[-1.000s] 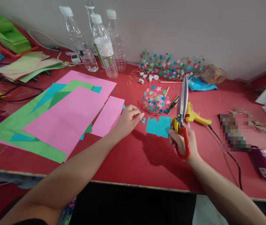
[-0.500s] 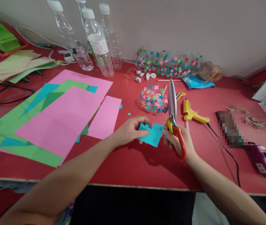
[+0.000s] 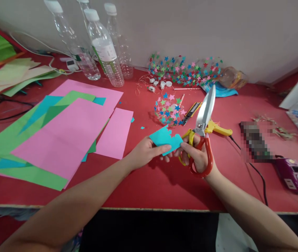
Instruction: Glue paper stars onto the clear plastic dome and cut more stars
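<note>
Between my hands is a small piece of blue paper (image 3: 164, 139) with jagged notches cut into its far edge. My left hand (image 3: 149, 151) grips its left side, thumb on top and fingers underneath. On the other side, my right hand (image 3: 198, 154) has the scissors (image 3: 205, 119) hung over it, with red and yellow handles and the blades pointing up and away. The blades look closed. Thumb and finger of that hand also touch the paper's right corner. Just beyond the paper lies a clear round piece covered in coloured stars (image 3: 168, 110), beside a yellow utility knife (image 3: 192, 111).
Pink paper sheets (image 3: 67, 136) overlap green and blue ones at left. Several plastic bottles (image 3: 106, 56) stand against the wall. A star-covered clear bottle (image 3: 185, 71) lies at the back. Right are a yellow glue gun (image 3: 221, 129), its cord, and a purple power strip (image 3: 290, 175).
The blue paper has been turned, so its notched edge now faces away and right. The scissors have tilted to the right, and my right fingers have come onto the paper's corner.
</note>
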A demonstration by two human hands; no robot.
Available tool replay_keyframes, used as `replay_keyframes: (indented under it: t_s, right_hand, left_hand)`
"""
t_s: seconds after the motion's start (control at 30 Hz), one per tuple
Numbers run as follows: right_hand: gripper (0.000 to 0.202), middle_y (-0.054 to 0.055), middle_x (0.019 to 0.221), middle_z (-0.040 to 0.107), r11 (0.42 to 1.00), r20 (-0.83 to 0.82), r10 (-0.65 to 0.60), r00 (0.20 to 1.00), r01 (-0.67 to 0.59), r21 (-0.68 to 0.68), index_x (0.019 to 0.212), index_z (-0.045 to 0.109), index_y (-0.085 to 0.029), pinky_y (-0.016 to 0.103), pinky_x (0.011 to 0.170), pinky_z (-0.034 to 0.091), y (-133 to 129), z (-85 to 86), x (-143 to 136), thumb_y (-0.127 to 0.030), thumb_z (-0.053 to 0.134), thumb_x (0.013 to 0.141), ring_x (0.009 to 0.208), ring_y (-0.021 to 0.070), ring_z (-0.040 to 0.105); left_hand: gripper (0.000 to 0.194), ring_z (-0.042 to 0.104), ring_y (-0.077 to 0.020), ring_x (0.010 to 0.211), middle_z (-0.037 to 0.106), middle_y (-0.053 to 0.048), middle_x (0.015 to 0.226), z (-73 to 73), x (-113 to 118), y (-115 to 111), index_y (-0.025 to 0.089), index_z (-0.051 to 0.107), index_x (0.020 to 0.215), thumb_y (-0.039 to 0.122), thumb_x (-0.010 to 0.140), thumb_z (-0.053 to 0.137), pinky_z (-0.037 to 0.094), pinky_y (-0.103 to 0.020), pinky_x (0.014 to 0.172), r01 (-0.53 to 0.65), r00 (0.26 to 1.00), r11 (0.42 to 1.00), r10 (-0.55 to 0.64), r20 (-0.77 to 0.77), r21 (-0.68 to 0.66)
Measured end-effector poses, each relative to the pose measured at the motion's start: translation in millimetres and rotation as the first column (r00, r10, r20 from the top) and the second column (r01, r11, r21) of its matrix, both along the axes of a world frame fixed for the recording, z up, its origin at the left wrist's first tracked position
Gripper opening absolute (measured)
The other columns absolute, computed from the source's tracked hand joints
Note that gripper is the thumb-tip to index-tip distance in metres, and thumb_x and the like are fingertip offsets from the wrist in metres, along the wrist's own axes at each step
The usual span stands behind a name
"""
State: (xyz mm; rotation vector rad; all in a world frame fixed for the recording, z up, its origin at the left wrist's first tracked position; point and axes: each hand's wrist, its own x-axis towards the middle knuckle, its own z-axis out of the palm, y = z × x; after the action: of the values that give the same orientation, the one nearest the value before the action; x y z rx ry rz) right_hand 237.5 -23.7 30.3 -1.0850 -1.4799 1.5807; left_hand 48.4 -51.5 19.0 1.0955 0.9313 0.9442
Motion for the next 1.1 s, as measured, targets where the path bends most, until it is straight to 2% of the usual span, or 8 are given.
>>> replay_keyframes:
  t_s: [0.13,0.23,0.33,0.43,0.63,0.8,0.93,1.1]
  right_hand:
    - [0.039,-0.005,0.051,0.054,0.993,0.198,0.094,0.976,-0.106,0.049,0.071,0.051,-0.020,0.023,0.043,0.035,-1,1.0,6,-0.055,0.062,0.082,0.040,0.0085,0.043]
    - [0.048,-0.003,0.061,0.052,0.967,0.338,0.182,0.923,-0.230,0.110,0.075,0.053,-0.019,0.024,0.051,0.037,-1,3.2,8,-0.067,0.063,0.076,0.053,0.0107,0.046]
    - [0.055,0.000,0.072,0.054,0.936,0.448,0.246,0.860,-0.330,0.119,0.083,0.053,-0.019,0.026,0.060,0.039,-2,5.0,9,-0.074,0.057,0.077,0.065,0.0139,0.048]
    - [0.054,0.000,0.074,0.054,0.918,0.493,0.299,0.817,-0.387,0.085,0.083,0.051,-0.020,0.027,0.063,0.039,-2,6.7,10,-0.073,0.056,0.080,0.068,0.0142,0.047]
    - [0.053,-0.001,0.073,0.050,0.895,0.526,0.362,0.770,-0.444,0.035,0.080,0.051,-0.019,0.025,0.061,0.035,-2,10.1,12,-0.072,0.053,0.082,0.066,0.0128,0.043]
    - [0.053,-0.002,0.072,0.049,0.887,0.501,0.379,0.778,-0.459,0.043,0.080,0.051,-0.018,0.024,0.058,0.033,-2,7.6,12,-0.071,0.053,0.083,0.065,0.0118,0.040]
    - [0.054,-0.002,0.071,0.047,0.887,0.461,0.387,0.799,-0.460,0.052,0.078,0.050,-0.018,0.024,0.057,0.033,-2,6.2,13,-0.072,0.053,0.083,0.063,0.0109,0.039]
    - [0.056,-0.004,0.063,0.044,0.889,0.376,0.419,0.826,-0.457,0.013,0.080,0.049,-0.019,0.024,0.051,0.030,-6,8.2,11,-0.074,0.050,0.083,0.055,0.0093,0.036]
  left_hand:
    - [0.022,0.058,-0.0096,0.049,0.067,0.000,0.060,0.7,-7,1,0.014,0.065,0.069,0.034,0.078,0.068,0.047,-0.022,0.051,-0.277,0.961,0.961,0.277,-0.007,0.020]
    - [0.019,0.056,-0.0097,0.048,0.064,0.001,0.056,4.0,-17,7,0.016,0.064,0.066,0.031,0.076,0.068,0.044,-0.021,0.045,-0.512,0.857,0.857,0.507,0.090,0.058]
    - [0.021,0.054,-0.0092,0.045,0.061,0.002,0.054,9.4,-24,12,0.017,0.060,0.061,0.031,0.076,0.064,0.042,-0.021,0.043,-0.641,0.767,0.758,0.626,0.142,0.120]
    - [0.024,0.055,-0.0095,0.043,0.064,0.000,0.057,12.7,-27,12,0.017,0.061,0.063,0.033,0.080,0.059,0.044,-0.023,0.044,-0.650,0.760,0.742,0.636,0.134,0.167]
    - [0.027,0.060,-0.0117,0.046,0.068,-0.003,0.061,10.1,-23,7,0.015,0.063,0.065,0.034,0.084,0.060,0.047,-0.024,0.044,-0.581,0.813,0.789,0.569,0.118,0.201]
    - [0.019,0.063,-0.0124,0.046,0.073,-0.004,0.067,8.0,-21,4,0.014,0.068,0.077,0.030,0.085,0.063,0.049,-0.023,0.044,-0.499,0.866,0.836,0.481,0.135,0.227]
    - [0.021,0.065,-0.0131,0.047,0.074,-0.006,0.070,9.7,-19,3,0.013,0.070,0.082,0.033,0.085,0.064,0.051,-0.024,0.046,-0.481,0.877,0.854,0.467,0.117,0.196]
    - [0.020,0.067,-0.0130,0.050,0.076,-0.006,0.075,11.5,-16,2,0.013,0.070,0.085,0.033,0.085,0.065,0.054,-0.024,0.050,-0.464,0.881,0.875,0.440,0.174,0.137]
